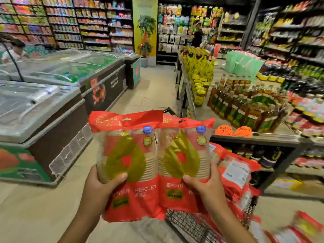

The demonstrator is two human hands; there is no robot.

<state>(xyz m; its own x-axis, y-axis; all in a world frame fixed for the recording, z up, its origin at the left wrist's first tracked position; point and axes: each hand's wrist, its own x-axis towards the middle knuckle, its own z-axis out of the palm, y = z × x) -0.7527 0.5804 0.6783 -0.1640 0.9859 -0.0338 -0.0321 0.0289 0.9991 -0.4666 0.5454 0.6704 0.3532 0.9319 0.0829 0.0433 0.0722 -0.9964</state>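
Note:
I hold up two red packs of stacked paper cups side by side in front of me. The left pack (126,155) is gripped low down by my left hand (103,185), thumb across its front. My right hand (205,186) grips the right pack (184,155) the same way. Each pack has a clear window with a gold leaf print and a red header. Below and to the right, a wire shopping cart (189,223) holds more of the same red packs (235,174).
Chest freezers (52,109) with glass lids line the left side of the aisle. A low display table (254,137) at right carries oil bottles, jars and orange price tags. Shelves stand behind; a person (197,35) stands far down the aisle, another person (14,50) at far left.

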